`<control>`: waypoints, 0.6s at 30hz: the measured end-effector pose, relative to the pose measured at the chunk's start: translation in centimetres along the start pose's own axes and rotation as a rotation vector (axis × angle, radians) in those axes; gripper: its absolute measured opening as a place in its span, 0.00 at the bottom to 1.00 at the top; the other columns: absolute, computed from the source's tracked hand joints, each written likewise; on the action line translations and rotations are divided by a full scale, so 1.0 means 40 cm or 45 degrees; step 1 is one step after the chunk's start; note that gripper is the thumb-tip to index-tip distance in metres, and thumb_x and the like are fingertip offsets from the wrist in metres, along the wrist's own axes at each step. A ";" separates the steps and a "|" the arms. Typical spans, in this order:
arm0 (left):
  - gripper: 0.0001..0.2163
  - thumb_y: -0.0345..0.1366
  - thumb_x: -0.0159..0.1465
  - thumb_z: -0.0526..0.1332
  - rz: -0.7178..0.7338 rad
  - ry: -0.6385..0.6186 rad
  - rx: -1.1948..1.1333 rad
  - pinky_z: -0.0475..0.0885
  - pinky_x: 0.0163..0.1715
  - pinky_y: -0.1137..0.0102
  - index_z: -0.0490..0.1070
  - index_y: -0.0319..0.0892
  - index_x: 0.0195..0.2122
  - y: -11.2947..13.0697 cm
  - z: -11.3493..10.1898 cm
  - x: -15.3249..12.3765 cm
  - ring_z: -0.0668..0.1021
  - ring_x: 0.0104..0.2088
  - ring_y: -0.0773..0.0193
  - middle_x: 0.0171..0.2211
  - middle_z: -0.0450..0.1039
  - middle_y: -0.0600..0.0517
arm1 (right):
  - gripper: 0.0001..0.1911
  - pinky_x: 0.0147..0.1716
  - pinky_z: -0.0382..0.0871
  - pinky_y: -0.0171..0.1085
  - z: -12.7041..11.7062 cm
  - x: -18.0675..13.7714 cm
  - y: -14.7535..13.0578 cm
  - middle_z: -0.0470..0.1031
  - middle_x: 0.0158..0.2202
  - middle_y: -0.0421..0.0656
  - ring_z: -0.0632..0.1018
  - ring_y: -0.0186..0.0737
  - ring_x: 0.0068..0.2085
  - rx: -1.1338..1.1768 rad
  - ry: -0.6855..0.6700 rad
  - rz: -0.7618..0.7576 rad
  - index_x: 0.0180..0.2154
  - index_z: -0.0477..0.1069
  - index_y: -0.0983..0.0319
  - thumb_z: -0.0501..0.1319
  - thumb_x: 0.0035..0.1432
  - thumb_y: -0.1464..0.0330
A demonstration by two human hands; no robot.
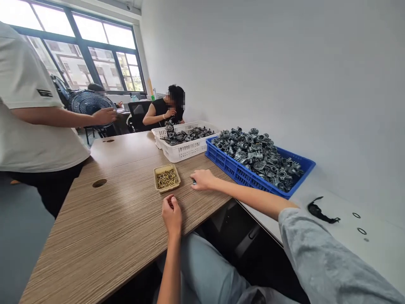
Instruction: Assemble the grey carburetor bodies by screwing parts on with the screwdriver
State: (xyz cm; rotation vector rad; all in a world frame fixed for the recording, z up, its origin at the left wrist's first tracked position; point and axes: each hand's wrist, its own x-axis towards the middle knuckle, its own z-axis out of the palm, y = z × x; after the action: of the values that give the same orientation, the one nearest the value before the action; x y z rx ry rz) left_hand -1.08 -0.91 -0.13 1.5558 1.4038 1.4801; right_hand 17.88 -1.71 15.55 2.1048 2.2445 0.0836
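My left hand (171, 214) rests on the wooden table (104, 228) near its front edge, fingers curled in; what they hold, if anything, is hidden. My right hand (202, 179) lies further right on the table, closed over a small dark object that I cannot name. Between and just beyond the hands sits a small tan tray (166, 179) of brass screws. Right of my right hand stands a blue crate (228, 165) heaped with grey metal parts. A white basket (186, 148) with more metal parts stands behind the tray.
A person in a white shirt (28, 109) stands at the table's left, one arm stretched out. Two more people sit at the back near a fan (82, 102). A white side surface (373, 240) at right carries a black strap (319, 211) and small rings.
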 end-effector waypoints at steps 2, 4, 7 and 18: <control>0.17 0.48 0.73 0.53 0.008 -0.032 0.006 0.77 0.50 0.57 0.74 0.43 0.49 0.004 -0.002 0.000 0.83 0.46 0.51 0.46 0.82 0.42 | 0.24 0.51 0.74 0.43 -0.060 -0.020 0.073 0.81 0.58 0.51 0.82 0.54 0.57 -0.020 0.034 0.078 0.55 0.80 0.56 0.61 0.69 0.48; 0.16 0.48 0.72 0.53 0.005 -0.066 0.007 0.77 0.50 0.57 0.74 0.43 0.48 0.009 -0.003 -0.001 0.83 0.45 0.51 0.45 0.82 0.42 | 0.23 0.50 0.73 0.42 -0.120 -0.053 0.158 0.82 0.57 0.50 0.82 0.53 0.56 -0.046 0.070 0.169 0.53 0.80 0.56 0.61 0.68 0.49; 0.16 0.48 0.72 0.54 -0.016 -0.100 0.017 0.78 0.50 0.58 0.74 0.43 0.48 0.016 -0.004 -0.003 0.83 0.44 0.52 0.44 0.82 0.43 | 0.23 0.49 0.72 0.41 -0.202 -0.127 0.304 0.82 0.57 0.50 0.81 0.52 0.54 -0.090 0.134 0.340 0.52 0.80 0.57 0.60 0.68 0.49; 0.17 0.49 0.71 0.55 -0.076 -0.194 0.084 0.76 0.50 0.57 0.75 0.43 0.50 0.030 -0.010 -0.005 0.83 0.43 0.51 0.42 0.82 0.45 | 0.21 0.42 0.63 0.43 -0.287 -0.684 0.847 0.84 0.45 0.53 0.78 0.49 0.44 -0.024 0.155 1.389 0.45 0.81 0.58 0.62 0.66 0.49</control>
State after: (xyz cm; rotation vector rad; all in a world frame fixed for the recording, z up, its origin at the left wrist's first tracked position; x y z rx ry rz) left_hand -1.07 -1.54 0.98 1.6159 1.4098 1.2642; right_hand 52.34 -26.80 30.05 3.0583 0.8575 0.2730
